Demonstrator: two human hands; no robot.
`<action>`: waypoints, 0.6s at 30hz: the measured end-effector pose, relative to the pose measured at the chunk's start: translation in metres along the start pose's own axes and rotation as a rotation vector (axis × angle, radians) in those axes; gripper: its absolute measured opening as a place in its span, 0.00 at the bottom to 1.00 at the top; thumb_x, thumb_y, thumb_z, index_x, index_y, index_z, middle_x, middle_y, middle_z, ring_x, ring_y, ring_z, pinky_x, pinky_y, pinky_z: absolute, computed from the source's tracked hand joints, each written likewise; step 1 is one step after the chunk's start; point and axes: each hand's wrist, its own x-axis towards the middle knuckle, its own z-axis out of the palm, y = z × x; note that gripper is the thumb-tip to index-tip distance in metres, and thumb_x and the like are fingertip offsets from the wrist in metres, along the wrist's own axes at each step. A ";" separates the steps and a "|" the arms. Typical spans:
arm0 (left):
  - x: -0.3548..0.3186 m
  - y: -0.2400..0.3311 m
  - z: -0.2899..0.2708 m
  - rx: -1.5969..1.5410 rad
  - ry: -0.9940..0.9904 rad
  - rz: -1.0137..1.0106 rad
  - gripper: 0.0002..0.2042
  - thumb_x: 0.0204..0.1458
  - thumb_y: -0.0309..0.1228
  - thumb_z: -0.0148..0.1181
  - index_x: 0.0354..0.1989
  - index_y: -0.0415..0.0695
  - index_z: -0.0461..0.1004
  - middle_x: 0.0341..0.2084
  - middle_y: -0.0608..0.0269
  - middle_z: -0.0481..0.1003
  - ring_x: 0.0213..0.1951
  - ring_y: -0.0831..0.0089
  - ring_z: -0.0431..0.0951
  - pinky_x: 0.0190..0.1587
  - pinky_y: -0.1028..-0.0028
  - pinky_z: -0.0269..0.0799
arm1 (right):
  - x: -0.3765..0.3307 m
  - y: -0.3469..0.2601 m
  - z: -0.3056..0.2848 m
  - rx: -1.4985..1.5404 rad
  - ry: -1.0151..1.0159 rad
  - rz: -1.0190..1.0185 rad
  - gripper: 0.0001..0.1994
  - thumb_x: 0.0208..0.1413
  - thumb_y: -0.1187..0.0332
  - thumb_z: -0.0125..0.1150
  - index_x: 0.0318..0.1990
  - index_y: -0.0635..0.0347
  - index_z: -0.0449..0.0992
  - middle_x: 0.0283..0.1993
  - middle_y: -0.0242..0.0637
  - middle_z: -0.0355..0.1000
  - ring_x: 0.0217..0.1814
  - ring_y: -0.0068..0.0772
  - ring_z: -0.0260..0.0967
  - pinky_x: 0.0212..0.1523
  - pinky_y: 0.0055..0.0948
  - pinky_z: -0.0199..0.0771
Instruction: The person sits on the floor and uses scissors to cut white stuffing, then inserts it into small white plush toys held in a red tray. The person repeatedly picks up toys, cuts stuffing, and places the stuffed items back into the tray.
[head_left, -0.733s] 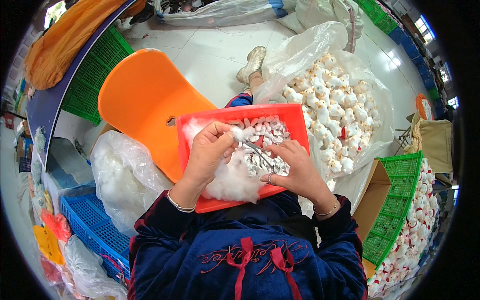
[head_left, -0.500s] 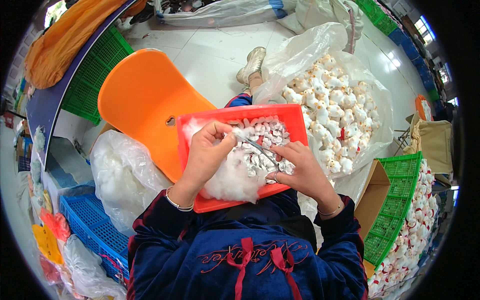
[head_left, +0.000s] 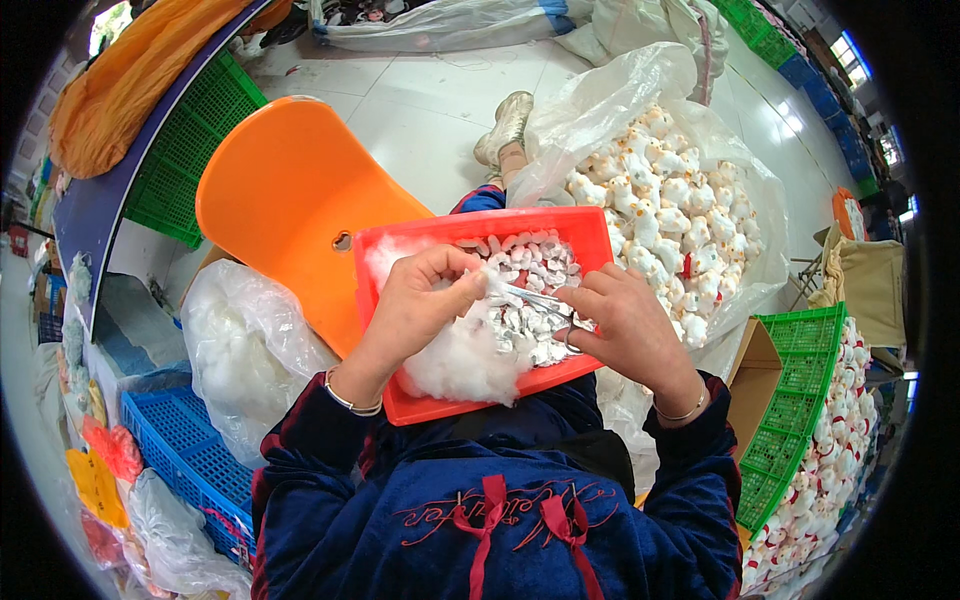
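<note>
A red plastic tray (head_left: 545,382) rests on my lap. White fluffy stuffing (head_left: 465,365) fills its left side, and many small white and silvery pieces (head_left: 548,268) lie on its right side. Over the stuffing, my left hand (head_left: 415,305) pinches a small white piece (head_left: 494,280) between thumb and fingertips. My right hand (head_left: 635,325) grips a slim metal tool with finger loops, like forceps (head_left: 538,299). The tool's tip points left and meets the white piece at my left fingertips. Whether its jaws are closed is too small to tell.
An orange chair (head_left: 290,210) stands left of the tray, with a clear bag of stuffing (head_left: 240,350) and a blue crate (head_left: 190,450) below it. On the right, an open plastic bag (head_left: 610,105) holds many small white plush toys (head_left: 680,220), near a green crate (head_left: 800,380).
My right hand has moved right and slightly up with the forceps, turning so its back shows more. My left hand has shifted slightly right, still pinching the white piece.
</note>
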 end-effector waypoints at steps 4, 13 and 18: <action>0.002 0.000 -0.004 -0.114 0.043 -0.026 0.04 0.59 0.27 0.64 0.39 0.41 0.79 0.26 0.72 0.77 0.24 0.88 0.70 0.26 0.83 0.64 | -0.003 0.006 -0.007 0.055 0.058 0.033 0.24 0.45 0.60 0.76 0.51 0.55 0.79 0.44 0.38 0.74 0.53 0.44 0.69 0.52 0.43 0.68; -0.002 -0.006 0.004 0.184 0.116 0.164 0.07 0.57 0.26 0.64 0.41 0.38 0.79 0.32 0.71 0.78 0.33 0.86 0.73 0.38 0.80 0.70 | -0.001 -0.001 0.014 0.043 0.107 0.030 0.25 0.45 0.57 0.76 0.51 0.53 0.80 0.42 0.35 0.74 0.50 0.41 0.69 0.49 0.41 0.64; 0.001 -0.016 -0.003 0.148 0.160 0.168 0.07 0.58 0.26 0.66 0.42 0.38 0.80 0.32 0.71 0.78 0.33 0.86 0.73 0.37 0.81 0.70 | -0.007 0.000 0.013 0.022 0.064 0.074 0.18 0.49 0.58 0.74 0.47 0.51 0.81 0.36 0.32 0.75 0.43 0.38 0.71 0.43 0.40 0.61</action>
